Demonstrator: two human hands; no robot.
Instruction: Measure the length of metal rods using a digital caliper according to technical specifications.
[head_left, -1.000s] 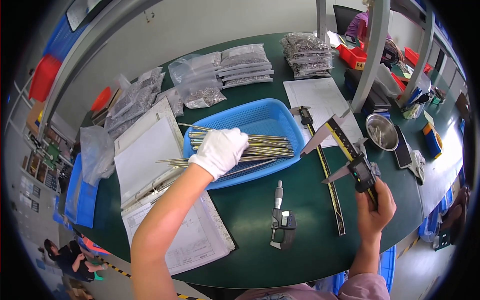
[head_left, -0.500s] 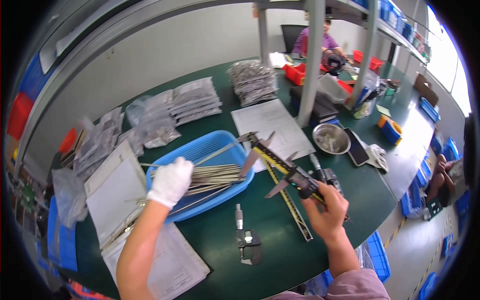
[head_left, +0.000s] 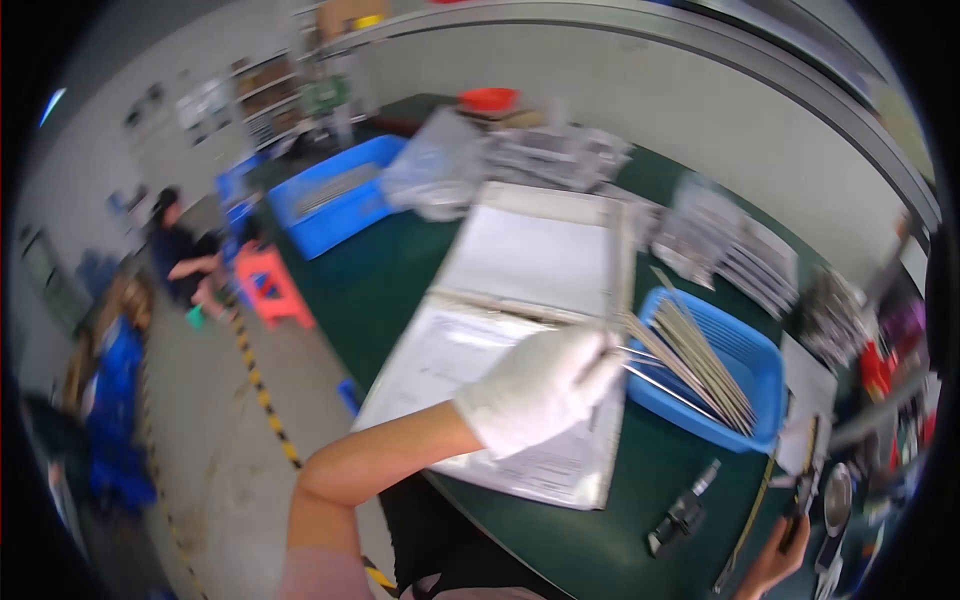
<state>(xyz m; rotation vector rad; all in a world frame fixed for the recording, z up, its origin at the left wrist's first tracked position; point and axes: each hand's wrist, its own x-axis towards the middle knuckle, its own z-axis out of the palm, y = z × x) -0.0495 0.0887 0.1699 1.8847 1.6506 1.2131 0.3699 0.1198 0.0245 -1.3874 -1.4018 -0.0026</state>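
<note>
— Left hand (head_left: 545,390) first: gloved white, over the open binder (head_left: 540,250), fingers drawn together at the left ends of some thin metal rods (head_left: 700,365).

— Gripping any?

— Cannot tell. Blur at my fingertips; they look to be right at the rod ends, no more certain than that.

— And the other?

— Right hand (head_left: 780,560) bare, low at the table's (head_left: 580,540) near edge, curled round a dark caliper (head_left: 804,492). Partly cut off from my view.

— Where do the rods lie?

— Bundled slantwise in the blue basket (head_left: 766,375), some ends poking past its left rim. Basket sits just right of the binder, set in from the near edge.

— Between basket and near edge?

— Micrometer (head_left: 682,515), dark frame, lying on the table, silver end pointing away from me. To its right, a long narrow strip (head_left: 748,530), yellowish.

— Far side?

— Filled plastic bags (head_left: 755,265) along the far edge, below the wall. Toward the left end, a blue bin (head_left: 335,195), with a clear bag (head_left: 440,165) beside it. Off that end, on the floor: red stool (head_left: 270,285), and farther left a seated person (head_left: 180,250) in dark clothes.
</note>
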